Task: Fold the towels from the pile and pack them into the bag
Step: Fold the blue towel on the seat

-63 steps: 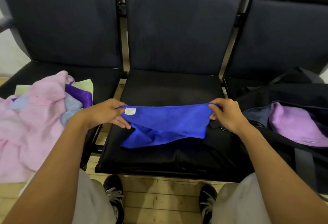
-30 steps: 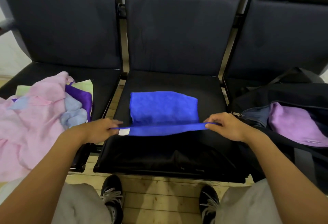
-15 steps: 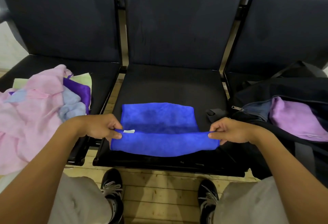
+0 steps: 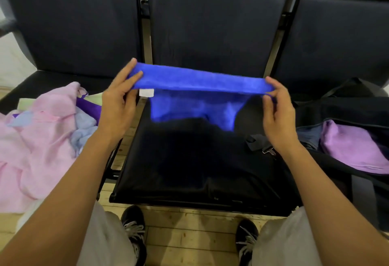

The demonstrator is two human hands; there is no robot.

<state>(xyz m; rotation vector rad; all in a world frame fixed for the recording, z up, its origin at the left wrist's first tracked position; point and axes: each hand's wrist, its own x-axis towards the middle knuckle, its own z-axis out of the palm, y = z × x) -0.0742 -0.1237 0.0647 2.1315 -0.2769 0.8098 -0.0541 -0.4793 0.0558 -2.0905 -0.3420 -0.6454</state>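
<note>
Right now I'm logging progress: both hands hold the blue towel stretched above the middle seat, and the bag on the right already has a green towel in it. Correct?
Not quite. The head view shows the towel in the bag is purple, not green. The rest holds: left hand and right hand hold the blue towel above the middle seat.

A bright blue towel (image 4: 197,80) with a small white label (image 4: 146,92) is seen. In the pile (image 4: 42,139), pale pink is seen most, with light blue, deep purple and a pale green edge. A lilac towel (image 4: 353,145) is seen inside the black bag (image 4: 345,109). The seats (image 4: 200,171) are coloured black, their backs dark navy. The floor (image 4: 189,236) is of light wood planks. The shoes (image 4: 134,230) are black with white laces, the trousers (image 4: 105,240) light grey.
</note>
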